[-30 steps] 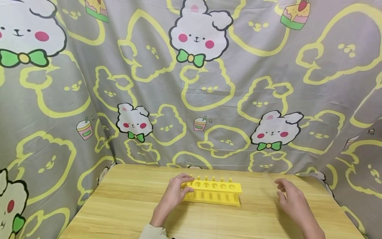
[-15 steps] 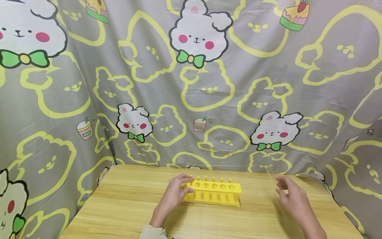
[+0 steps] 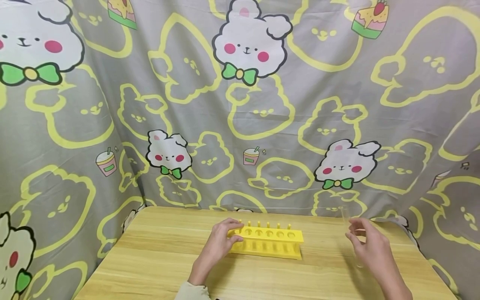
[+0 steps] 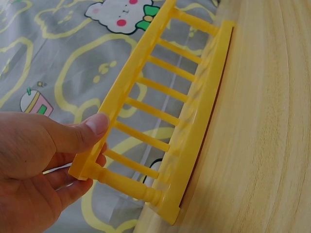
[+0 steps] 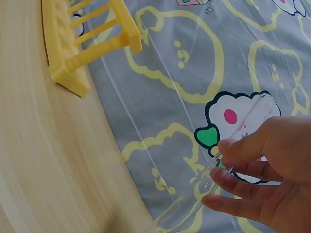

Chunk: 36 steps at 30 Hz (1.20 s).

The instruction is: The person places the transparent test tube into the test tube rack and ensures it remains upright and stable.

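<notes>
A yellow test tube rack [image 3: 271, 238] stands on the table, its round holes in a row and short pegs along the back. My left hand [image 3: 222, 241] grips the rack's left end. In the left wrist view, the thumb [image 4: 97, 124] lies over the top rail of the rack [image 4: 206, 111] and fingers curl beneath. To the right of the rack, my right hand [image 3: 369, 243] pinches a clear test tube [image 3: 345, 213] between thumb and fingers. The tube is nearly upright, leaning slightly left at its top. In the right wrist view, the test tube [image 5: 187, 206] runs past the fingertips.
The wood-grain table [image 3: 150, 258] extends around both hands. Behind it and at both sides hangs a grey curtain [image 3: 210, 116] printed with rabbits and yellow outlines, close to the table's back edge.
My right hand has turned and shifted slightly right, bringing the test tube from a leftward slant to nearly upright. The left hand and the rack have stayed in place.
</notes>
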{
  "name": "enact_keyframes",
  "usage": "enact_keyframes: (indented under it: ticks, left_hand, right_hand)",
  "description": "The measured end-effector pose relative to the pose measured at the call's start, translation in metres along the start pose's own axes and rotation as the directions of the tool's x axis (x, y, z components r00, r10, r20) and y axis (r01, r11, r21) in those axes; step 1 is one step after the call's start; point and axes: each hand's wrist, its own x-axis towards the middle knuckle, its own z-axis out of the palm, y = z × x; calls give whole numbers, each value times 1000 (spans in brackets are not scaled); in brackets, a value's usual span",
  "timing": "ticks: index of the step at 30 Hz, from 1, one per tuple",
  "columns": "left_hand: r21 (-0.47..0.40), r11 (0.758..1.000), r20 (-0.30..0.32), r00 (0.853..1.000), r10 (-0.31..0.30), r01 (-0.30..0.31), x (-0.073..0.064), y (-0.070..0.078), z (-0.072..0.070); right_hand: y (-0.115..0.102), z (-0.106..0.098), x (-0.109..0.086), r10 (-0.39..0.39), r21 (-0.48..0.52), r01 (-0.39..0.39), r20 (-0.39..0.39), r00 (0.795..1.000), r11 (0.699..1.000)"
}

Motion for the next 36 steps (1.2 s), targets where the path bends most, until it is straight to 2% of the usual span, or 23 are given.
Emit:
enact_keyframes:
  ticks: [18,36]
  left_hand:
    - [-2,1000,3,1000,-7,7,-2,-2,-1]
    - [-12,1000,12,1000,-15,15,0,1,-1]
  right_hand:
    - [-8,-2,4,-1,9,1,-55,998,1000]
    - [-15,0,5,12,85,-2,-110,994,996]
